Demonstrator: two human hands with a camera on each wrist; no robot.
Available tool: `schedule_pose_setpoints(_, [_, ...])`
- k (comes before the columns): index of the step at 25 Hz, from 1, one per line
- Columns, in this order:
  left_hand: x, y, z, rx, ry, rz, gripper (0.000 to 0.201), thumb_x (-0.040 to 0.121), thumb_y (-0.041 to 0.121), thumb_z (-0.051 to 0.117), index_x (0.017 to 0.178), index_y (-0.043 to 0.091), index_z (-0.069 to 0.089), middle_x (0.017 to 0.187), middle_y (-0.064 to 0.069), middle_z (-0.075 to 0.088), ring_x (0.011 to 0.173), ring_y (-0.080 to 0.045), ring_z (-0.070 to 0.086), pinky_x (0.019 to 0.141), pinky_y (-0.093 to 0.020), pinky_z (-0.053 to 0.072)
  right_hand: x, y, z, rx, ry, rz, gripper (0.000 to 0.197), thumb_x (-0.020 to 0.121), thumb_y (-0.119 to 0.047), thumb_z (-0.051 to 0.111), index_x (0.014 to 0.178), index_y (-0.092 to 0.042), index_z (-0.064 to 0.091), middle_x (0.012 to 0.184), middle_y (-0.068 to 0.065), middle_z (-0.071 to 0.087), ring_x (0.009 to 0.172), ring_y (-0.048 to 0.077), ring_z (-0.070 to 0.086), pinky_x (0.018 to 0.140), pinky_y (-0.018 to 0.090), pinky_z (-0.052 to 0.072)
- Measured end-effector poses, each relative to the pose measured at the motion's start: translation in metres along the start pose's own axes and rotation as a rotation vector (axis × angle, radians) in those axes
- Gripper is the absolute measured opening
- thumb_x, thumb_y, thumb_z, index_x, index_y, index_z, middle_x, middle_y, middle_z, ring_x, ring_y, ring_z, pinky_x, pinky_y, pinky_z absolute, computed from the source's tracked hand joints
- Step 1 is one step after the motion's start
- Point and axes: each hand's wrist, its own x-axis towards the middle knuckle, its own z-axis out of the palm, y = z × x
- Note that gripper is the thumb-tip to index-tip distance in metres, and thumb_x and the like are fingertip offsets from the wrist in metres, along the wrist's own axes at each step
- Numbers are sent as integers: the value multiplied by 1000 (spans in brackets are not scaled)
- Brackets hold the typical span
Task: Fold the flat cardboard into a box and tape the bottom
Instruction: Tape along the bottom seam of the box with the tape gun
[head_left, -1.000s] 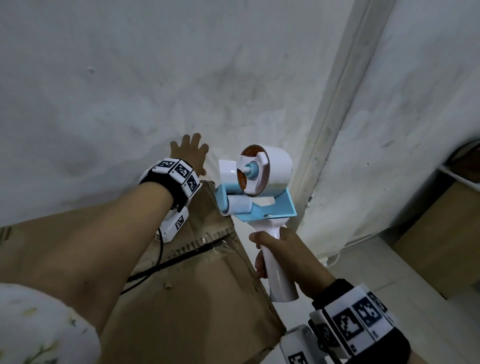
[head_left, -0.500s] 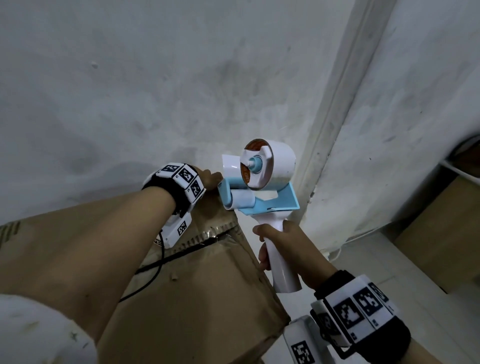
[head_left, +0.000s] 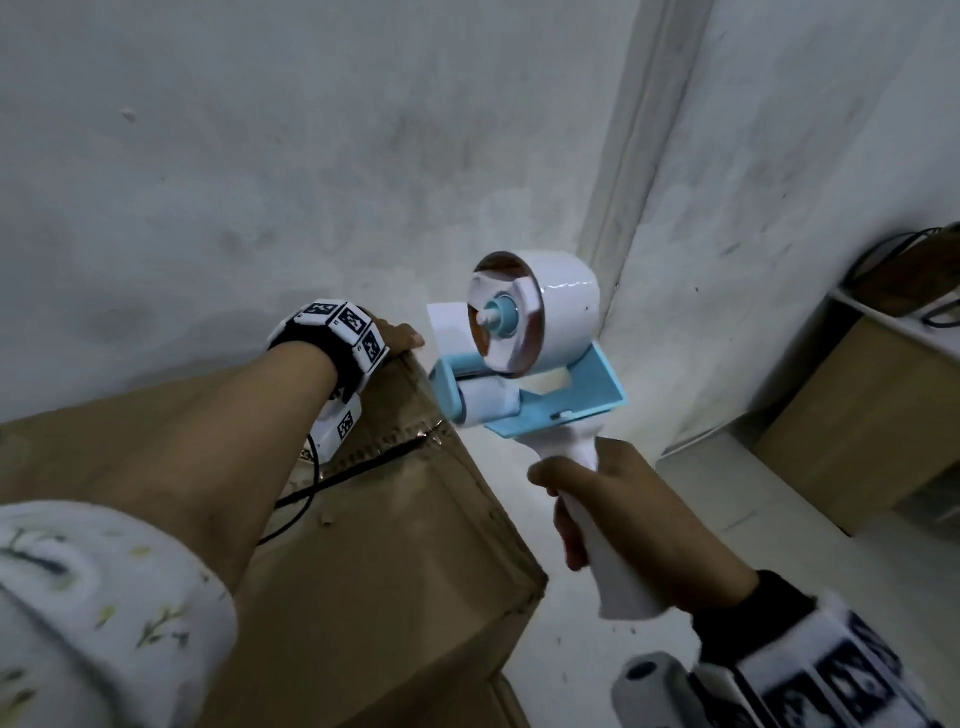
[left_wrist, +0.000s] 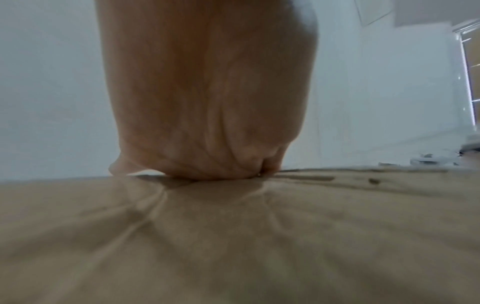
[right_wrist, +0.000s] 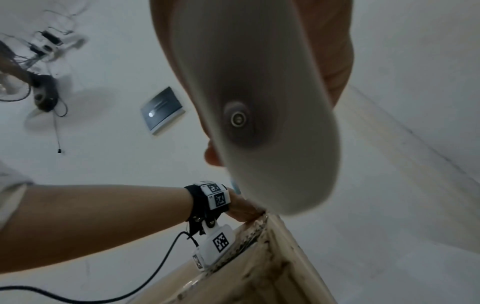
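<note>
Left hand hooked over the box's far corner, right hand holding the tape dispenser just beside it.

The cardboard box (head_left: 374, 561) is brown and creased, its top flaps closed with a dark seam running from under the left wrist to the right edge. The left hand (head_left: 397, 340) lies on the far corner, fingers curled down over the edge and out of sight. The right hand (head_left: 623, 519) has fingers and thumb wrapped round the white handle of the tape dispenser (head_left: 524, 364), whose blue head and roll sit just right of the left fingers. A pale wall (head_left: 311, 156) stands close beyond them; bare floor (head_left: 597, 649) lies right of the box.
</note>
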Motion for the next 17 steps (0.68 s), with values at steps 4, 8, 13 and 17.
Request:
schedule_pose_setpoints(4, [23, -16, 11, -108, -34, 89, 60, 95, 52, 28, 145, 19, 30, 154, -11, 28, 143, -29, 24, 119, -42, 16, -41, 21, -5, 51, -38, 38, 30, 88, -22, 55, 68, 1, 57, 41, 3, 54, 35, 9, 48, 47, 15, 45])
schedule_pose_setpoints(8, [126, -56, 35, -164, -48, 207, 91, 66, 88, 19, 142, 39, 29, 155, -3, 29, 142, -24, 26, 119, -44, 17, -55, 38, -2, 88, -33, 101, 38, 85, -18, 55, 57, 8, 56, 41, 9, 52, 37, 15, 47, 55, 24, 44])
schedule_pose_setpoints(13, [-18, 0, 0, -185, 160, 108, 59, 93, 44, 44, 143, 15, 36, 153, -15, 25, 143, -32, 21, 119, -43, 16, -54, 41, 5, 136, -10, 143, 33, 85, -15, 55, 54, -6, 51, 38, 6, 50, 34, 18, 46, 42, 20, 41])
schedule_pose_setpoints(17, [-76, 20, -13, 22, 165, 344, 37, 92, 29, 53, 126, 14, 53, 133, -14, 44, 127, -31, 39, 101, -32, 32, -58, 45, 0, 215, -4, 97, 29, 85, -13, 56, 58, -5, 49, 44, 13, 50, 36, 22, 47, 43, 25, 41])
